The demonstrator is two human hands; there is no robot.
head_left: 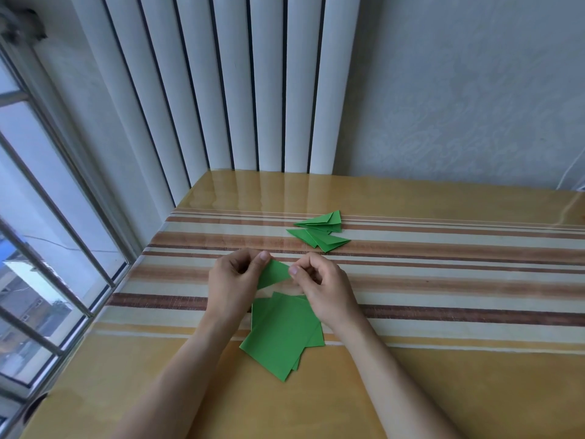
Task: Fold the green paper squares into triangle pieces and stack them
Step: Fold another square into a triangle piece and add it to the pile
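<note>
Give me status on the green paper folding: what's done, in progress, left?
Done: a loose pile of folded triangle pieces lies on the far part of the striped table, more scattered than neatly stacked. In hand: the left hand and right hand pinch one green piece between them, mid-fold. Left: several unfolded green squares overlap under the wrists; exact count unclear.

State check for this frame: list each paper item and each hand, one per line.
Left hand: pinches the green piece.
Right hand: pinches the same piece.
Green piece: held between both hands, partly folded.
Unfolded squares: flat, loosely stacked.
Folded triangles: loosely piled, overlapping.
</note>
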